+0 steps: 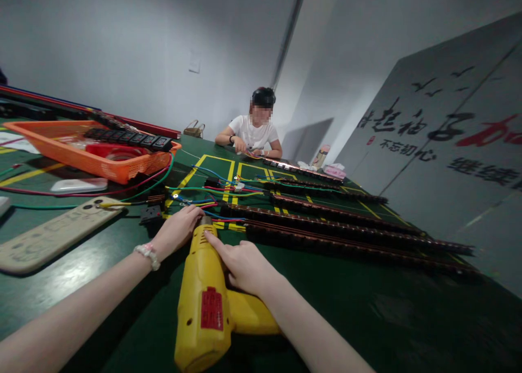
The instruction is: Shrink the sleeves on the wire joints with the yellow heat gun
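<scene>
My right hand [249,265] grips a yellow heat gun [202,302] by its handle, the index finger stretched along the body. The gun's metal nozzle [206,219] points away from me. My left hand [179,230], with a beaded bracelet on the wrist, is closed on coloured wires [210,204] just left of the nozzle; its fingertips are partly hidden. These wires run toward long dark strips [326,226] lying side by side on the green table. A black plug-like block [150,215] lies beside my left hand.
An orange basket [122,169] with dark strip pieces and a red coil stands at the left. Nearer me are a phone in a beige case [53,234] and a white flat case [79,185]. A person [253,134] works across the table [326,308], hands on another strip.
</scene>
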Motion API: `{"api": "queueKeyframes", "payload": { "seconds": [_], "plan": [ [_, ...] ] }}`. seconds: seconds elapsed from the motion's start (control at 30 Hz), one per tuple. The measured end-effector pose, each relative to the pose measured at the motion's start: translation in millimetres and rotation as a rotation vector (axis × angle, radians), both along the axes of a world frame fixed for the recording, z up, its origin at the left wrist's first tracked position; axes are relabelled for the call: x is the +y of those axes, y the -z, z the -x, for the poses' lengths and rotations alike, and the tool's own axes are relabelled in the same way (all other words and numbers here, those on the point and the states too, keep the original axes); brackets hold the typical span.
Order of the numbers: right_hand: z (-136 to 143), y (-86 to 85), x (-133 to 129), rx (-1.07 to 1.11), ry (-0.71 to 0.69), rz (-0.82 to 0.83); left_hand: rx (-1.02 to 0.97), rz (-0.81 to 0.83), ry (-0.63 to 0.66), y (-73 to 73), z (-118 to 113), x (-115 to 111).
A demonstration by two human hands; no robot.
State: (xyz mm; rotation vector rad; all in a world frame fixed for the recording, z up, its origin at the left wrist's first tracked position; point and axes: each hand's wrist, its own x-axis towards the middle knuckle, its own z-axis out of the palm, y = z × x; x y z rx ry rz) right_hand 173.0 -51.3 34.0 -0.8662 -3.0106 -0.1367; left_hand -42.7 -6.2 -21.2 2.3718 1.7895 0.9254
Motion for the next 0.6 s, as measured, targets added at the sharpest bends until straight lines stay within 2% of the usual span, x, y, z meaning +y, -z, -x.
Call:
{"api": "queueKeyframes", "payload": {
  "seconds": [0.27,0.43,0.6],
  "plan": [
    [-25.2,-7.2,-2.5,-0.028,0.124,0.023,0.016,-0.066,-0.011,-0.6,-4.3,-0.3],
    [-43.0,-3.2,-1.9,-0.033,0.232,0.008,0.033,-0.081,-0.033,-0.3,-5.1,-0.4],
    [-43.5,1.2,3.1,-0.047,0.308,0.011,0.060,-0.052,-0.049,-3.2,-7.2,-1.8]
  ]
}}
